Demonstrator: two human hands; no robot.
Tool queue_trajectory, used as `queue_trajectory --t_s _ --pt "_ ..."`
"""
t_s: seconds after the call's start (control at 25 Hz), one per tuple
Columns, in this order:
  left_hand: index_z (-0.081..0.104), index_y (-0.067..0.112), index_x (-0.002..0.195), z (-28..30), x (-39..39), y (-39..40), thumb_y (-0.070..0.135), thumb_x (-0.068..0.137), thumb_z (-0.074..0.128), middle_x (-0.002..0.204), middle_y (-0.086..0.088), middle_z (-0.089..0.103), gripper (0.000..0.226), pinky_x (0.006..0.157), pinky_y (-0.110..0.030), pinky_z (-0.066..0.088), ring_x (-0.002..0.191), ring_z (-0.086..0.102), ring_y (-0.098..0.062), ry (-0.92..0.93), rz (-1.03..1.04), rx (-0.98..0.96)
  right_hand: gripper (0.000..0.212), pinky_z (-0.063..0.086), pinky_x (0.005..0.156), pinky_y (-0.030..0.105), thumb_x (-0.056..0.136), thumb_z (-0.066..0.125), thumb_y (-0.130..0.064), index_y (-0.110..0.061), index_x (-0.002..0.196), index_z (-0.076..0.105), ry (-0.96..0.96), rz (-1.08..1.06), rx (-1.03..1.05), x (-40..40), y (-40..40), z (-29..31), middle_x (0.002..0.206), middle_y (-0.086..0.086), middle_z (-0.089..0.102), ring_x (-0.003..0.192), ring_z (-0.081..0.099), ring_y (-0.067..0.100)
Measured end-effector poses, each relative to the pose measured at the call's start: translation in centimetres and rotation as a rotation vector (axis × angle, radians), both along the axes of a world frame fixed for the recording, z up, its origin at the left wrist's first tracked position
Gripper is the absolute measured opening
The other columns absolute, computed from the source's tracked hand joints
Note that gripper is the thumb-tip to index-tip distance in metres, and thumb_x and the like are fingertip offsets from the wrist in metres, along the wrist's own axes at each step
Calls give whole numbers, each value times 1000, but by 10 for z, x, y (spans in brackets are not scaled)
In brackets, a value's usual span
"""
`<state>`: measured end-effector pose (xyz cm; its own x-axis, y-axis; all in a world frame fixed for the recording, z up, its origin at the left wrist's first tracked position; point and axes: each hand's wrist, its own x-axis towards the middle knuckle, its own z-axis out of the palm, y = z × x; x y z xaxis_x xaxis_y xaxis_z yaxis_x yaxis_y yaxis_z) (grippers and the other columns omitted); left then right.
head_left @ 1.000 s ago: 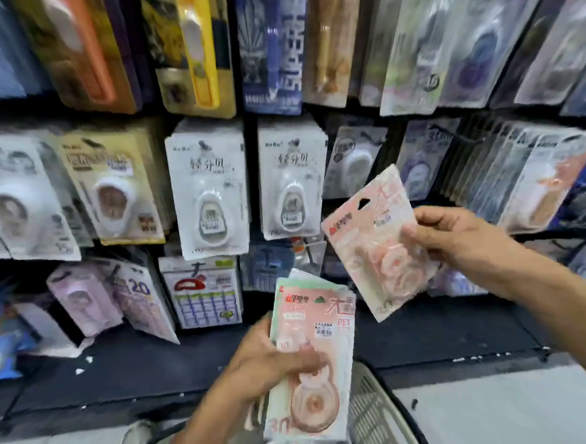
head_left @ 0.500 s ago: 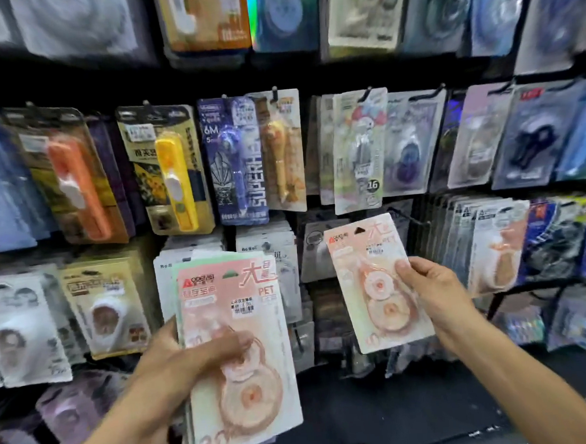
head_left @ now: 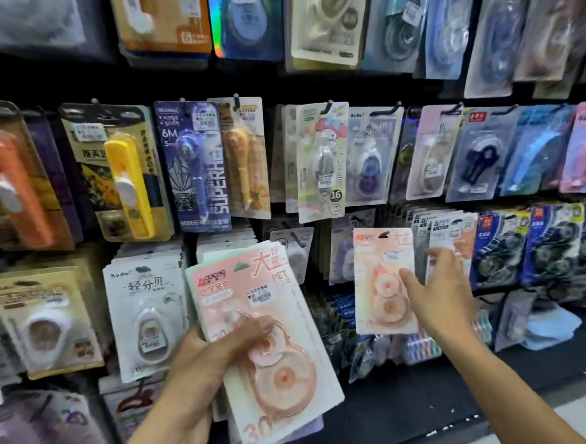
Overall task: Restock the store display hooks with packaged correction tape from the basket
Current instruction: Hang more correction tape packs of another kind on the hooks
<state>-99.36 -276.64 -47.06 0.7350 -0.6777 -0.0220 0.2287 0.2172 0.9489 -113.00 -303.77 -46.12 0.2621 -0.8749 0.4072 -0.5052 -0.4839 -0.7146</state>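
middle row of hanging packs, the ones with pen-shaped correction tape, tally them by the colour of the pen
Counting only the front pack on each hook in the middle row:
orange pen-shaped correction tape pack: 1
yellow pen-shaped correction tape pack: 1
purple pen-shaped correction tape pack: 1
amber pen-shaped correction tape pack: 1
total: 4

The left hand covered part of the front pack in the stack of correction tape packs, and the packs behind it showed only as thin edges, so their number could not be told. The right hand hid the right side of the single pink pack. Its hook seemed to pass through the hanging hole, but blur left that unsure. The top row of hanging packs was cut off by the upper edge, and small print throughout was unreadable.
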Motion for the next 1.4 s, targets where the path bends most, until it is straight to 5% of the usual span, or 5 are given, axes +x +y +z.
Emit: queue_trajectory --t_s 0.28,0.6,0.8,1.04,1.4 --pt "79 16 100 -5 4 -6 34 39 101 105 -18 78 67 70 -43 63 93 77 -37 65 -4 -65 49 55 74 17 68 86 -54 -35 108 64 43 1002 413 14 116 0 104 -14 75 92 72 2" --pt "77 18 107 -3 2 1 30 48 98 107 -12 78 63 57 -31 61 89 78 -29 -13 -9 -104 51 56 48 28 63 90 -25 -13 106 65 -667 753 856 8 76 1 102 14 77 75 75 23" --pt "77 21 108 -5 11 4 28 51 91 107 -6 79 59 60 -33 61 92 78 -26 45 82 -138 38 51 49 29 85 79 -18 -24 117 59 -525 269 575 -27 15 1 109 3 70 72 73 22" --pt "81 23 97 -7 8 -5 25 54 90 104 -8 80 44 59 -34 61 88 78 -27 61 69 -130 12 51 47 26 82 77 -12 -23 79 76 -558 410 490 -52 -12 4 83 -1 75 64 71 10" --pt "77 17 105 -8 3 -8 26 53 88 103 -8 80 54 57 -33 61 87 78 -28 45 85 -105 16 48 42 23 92 73 -23 -23 108 73 -446 240 450 -42 -12 -12 113 5 72 61 70 8"
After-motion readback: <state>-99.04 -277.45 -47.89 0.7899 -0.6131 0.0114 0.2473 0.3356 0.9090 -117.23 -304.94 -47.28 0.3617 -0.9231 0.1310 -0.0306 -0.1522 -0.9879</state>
